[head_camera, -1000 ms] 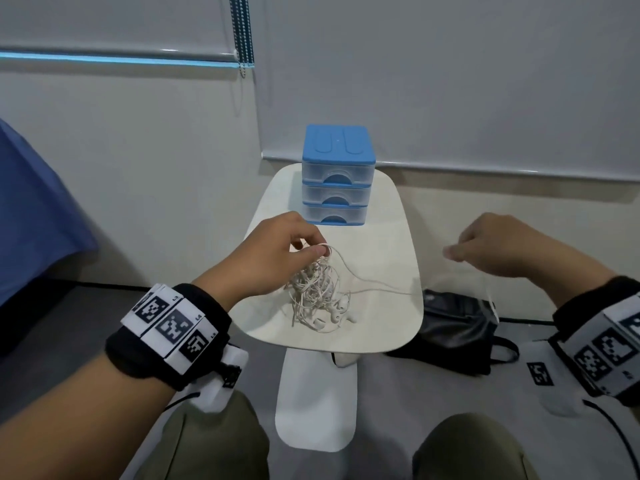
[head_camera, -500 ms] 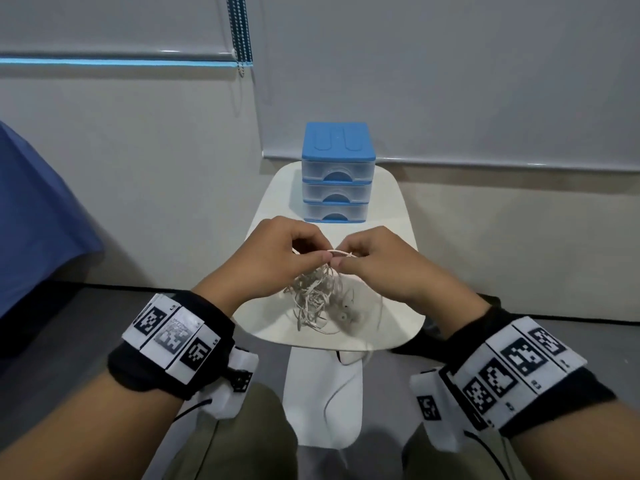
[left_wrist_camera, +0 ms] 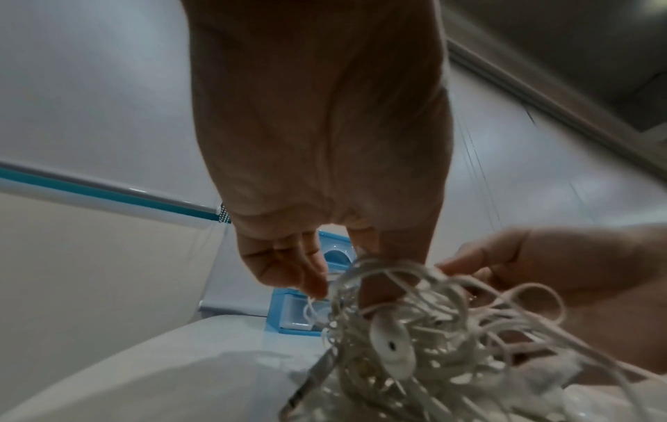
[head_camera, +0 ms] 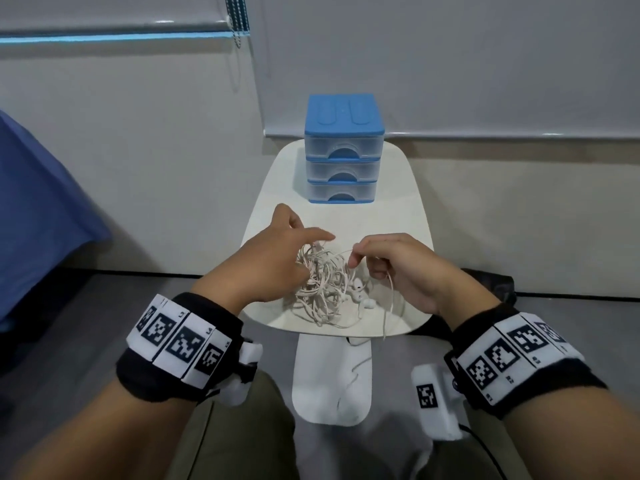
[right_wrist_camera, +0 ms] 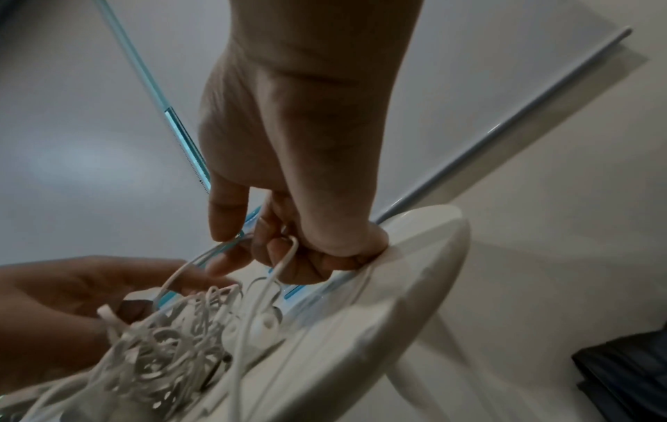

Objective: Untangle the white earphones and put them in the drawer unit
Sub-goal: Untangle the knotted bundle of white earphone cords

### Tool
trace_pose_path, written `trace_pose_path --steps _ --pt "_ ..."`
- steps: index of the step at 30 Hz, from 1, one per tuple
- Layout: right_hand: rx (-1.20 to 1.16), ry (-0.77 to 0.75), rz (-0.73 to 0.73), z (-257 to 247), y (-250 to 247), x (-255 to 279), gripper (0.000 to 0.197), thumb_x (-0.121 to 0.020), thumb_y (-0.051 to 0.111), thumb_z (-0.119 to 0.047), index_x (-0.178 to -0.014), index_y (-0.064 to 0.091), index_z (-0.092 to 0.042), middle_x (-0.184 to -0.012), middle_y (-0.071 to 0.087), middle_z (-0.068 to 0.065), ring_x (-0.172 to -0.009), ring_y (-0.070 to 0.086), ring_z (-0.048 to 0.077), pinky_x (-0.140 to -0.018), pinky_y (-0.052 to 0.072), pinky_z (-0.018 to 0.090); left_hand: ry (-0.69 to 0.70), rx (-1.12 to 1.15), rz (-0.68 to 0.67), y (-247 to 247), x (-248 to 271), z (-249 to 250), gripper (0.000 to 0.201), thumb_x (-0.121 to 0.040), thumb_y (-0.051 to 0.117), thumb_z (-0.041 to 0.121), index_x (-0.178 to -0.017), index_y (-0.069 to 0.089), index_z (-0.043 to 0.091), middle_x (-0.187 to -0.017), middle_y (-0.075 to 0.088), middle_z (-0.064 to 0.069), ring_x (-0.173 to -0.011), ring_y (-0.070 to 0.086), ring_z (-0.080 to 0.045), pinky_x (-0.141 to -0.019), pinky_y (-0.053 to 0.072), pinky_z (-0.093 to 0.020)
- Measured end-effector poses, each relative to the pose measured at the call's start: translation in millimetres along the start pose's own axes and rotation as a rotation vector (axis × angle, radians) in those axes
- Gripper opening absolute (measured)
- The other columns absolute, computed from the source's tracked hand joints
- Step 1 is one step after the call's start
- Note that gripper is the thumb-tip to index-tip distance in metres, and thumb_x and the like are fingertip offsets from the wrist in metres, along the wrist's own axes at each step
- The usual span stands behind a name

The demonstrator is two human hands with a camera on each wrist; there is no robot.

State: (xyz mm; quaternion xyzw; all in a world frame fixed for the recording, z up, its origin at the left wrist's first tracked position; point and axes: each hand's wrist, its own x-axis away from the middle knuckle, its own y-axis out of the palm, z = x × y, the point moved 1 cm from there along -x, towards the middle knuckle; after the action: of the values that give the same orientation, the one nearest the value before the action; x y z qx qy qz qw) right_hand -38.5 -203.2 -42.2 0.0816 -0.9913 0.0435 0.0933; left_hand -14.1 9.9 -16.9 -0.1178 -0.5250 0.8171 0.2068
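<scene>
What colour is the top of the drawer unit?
The drawer unit has a blue top, clearest in head view.

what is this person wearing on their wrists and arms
No sleeves. Behind the left hand and right hand, each wrist wears a black fabric wristband topped with white rectangular tiles printed with black square markers. A white boxy unit hangs under each; the right one bears a marker and trails a thin black cable.
</scene>
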Motion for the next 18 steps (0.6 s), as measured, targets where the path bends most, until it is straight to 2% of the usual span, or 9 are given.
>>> trace_pose_path --steps 3,5,7,9,10,12,14,16,18 --pt "-0.012 0.003 -0.028 1 -1 0 0.026 -0.098 0.062 -0.015 -0.076 0.069 -0.006 -0.074 0.068 0.0 -0.062 0.031 0.012 -0.062 0.032 0.023 0.008 -0.132 -0.033 2 -4 2 0.046 -0.086 0.066 0.017 -0.124 0.064 0.043 -0.147 0.025 0.006 -0.119 0.043 -0.016 -0.098 0.041 -0.036" --pt "-0.007 0.007 -0.03 3 -3 0 0.025 -0.095 0.068 -0.021 -0.074 0.073 -0.008 -0.08 0.07 0.003 -0.063 0.033 0.012 -0.063 0.034 0.023 0.033 -0.199 0.003 3 -6 3 0.032 -0.084 0.068 0.024 -0.114 0.064 0.037 -0.151 0.026 0.006 -0.126 0.04 -0.019 -0.102 0.038 -0.041" --pt "-0.01 0.005 -0.025 5 -3 2 0.024 -0.089 0.075 -0.029 -0.074 0.077 -0.01 -0.083 0.072 0.004 -0.064 0.037 0.011 -0.064 0.035 0.023 0.069 -0.2 0.067 3 -4 4 0.022 -0.086 0.068 0.028 -0.106 0.06 0.033 -0.14 0.041 0.009 -0.111 0.049 -0.016 -0.088 0.043 -0.037" --pt "-0.016 -0.001 -0.031 7 -3 4 0.025 -0.085 0.077 -0.032 -0.071 0.077 -0.011 -0.079 0.072 0.004 -0.063 0.045 0.01 -0.062 0.039 0.023 0.068 -0.189 0.108 4 -1 6 0.015 -0.086 0.067 0.033 -0.096 0.056 0.031 -0.112 0.054 0.013 -0.09 0.053 -0.014 -0.071 0.043 -0.033" --pt "-0.026 -0.003 -0.037 8 -3 4 0.025 -0.084 0.078 -0.031 -0.07 0.077 -0.011 -0.075 0.071 0.005 -0.063 0.049 0.011 -0.062 0.041 0.024 0.05 -0.178 0.124 5 2 6 0.015 -0.085 0.067 0.035 -0.091 0.054 0.031 -0.1 0.058 0.012 -0.085 0.053 -0.014 -0.067 0.042 -0.033" --pt "-0.036 -0.014 -0.033 9 -3 5 0.027 -0.077 0.081 -0.035 -0.069 0.077 -0.01 -0.075 0.066 0.011 -0.065 0.053 0.014 -0.062 0.041 0.028 0.018 -0.139 0.16 6 6 5 0.019 -0.083 0.069 0.039 -0.086 0.052 0.03 -0.086 0.06 0.011 -0.08 0.055 -0.014 -0.065 0.046 -0.034" --pt "-0.046 -0.026 -0.025 11 -5 6 0.031 -0.069 0.082 -0.041 -0.067 0.077 -0.011 -0.079 0.062 0.016 -0.065 0.047 0.015 -0.058 0.035 0.03 0.006 -0.061 0.164 9 10 4 0.02 -0.081 0.072 0.04 -0.084 0.055 0.03 -0.081 0.062 0.01 -0.078 0.056 -0.012 -0.066 0.049 -0.036" --pt "-0.058 -0.035 -0.037 14 -7 8 0.029 -0.067 0.083 -0.04 -0.066 0.076 -0.012 -0.078 0.066 0.011 -0.067 0.047 0.015 -0.061 0.033 0.032 0.0 0.049 0.13 12 15 3 0.019 -0.08 0.075 0.04 -0.087 0.06 0.03 -0.082 0.064 0.011 -0.078 0.057 -0.008 -0.068 0.049 -0.035" --pt "-0.057 -0.041 -0.064 18 -8 11 0.025 -0.069 0.083 -0.033 -0.067 0.073 -0.011 -0.072 0.07 0.005 -0.066 0.052 0.013 -0.066 0.037 0.03 0.005 0.146 0.077 14 21 2 0.017 -0.083 0.077 0.039 -0.094 0.066 0.032 -0.088 0.066 0.012 -0.079 0.058 -0.003 -0.069 0.044 -0.028"
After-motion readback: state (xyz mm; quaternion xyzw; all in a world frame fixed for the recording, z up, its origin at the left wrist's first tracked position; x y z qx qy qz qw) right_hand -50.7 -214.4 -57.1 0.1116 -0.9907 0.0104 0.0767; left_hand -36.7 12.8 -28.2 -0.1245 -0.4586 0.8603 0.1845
